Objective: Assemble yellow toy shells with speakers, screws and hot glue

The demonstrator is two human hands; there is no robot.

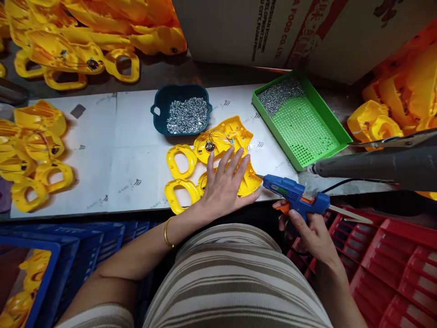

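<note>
My left hand (225, 184) lies with its fingers spread over the nearer yellow plastic shell half (251, 180), covering much of it. Just beyond, a second yellow shell half (223, 134) shows thin wires, a round dark part and a small green board inside. Each shell has a ring-shaped handle pointing left. In my right hand (309, 230) is a blue hot glue gun (290, 193), with fingers around its grip and orange trigger. Its nozzle points left and meets the right edge of the nearer shell, though contact is hard to tell. A glue stick protrudes from its back.
A dark teal basket (160, 123) and a green perforated tray (307, 123) hold many small metal screws. Yellow shells (37, 146) lie left and are piled behind. A large carton (232, 32) stands at the back. Blue crates (78, 250) and red crates (382, 255) flank me below the table.
</note>
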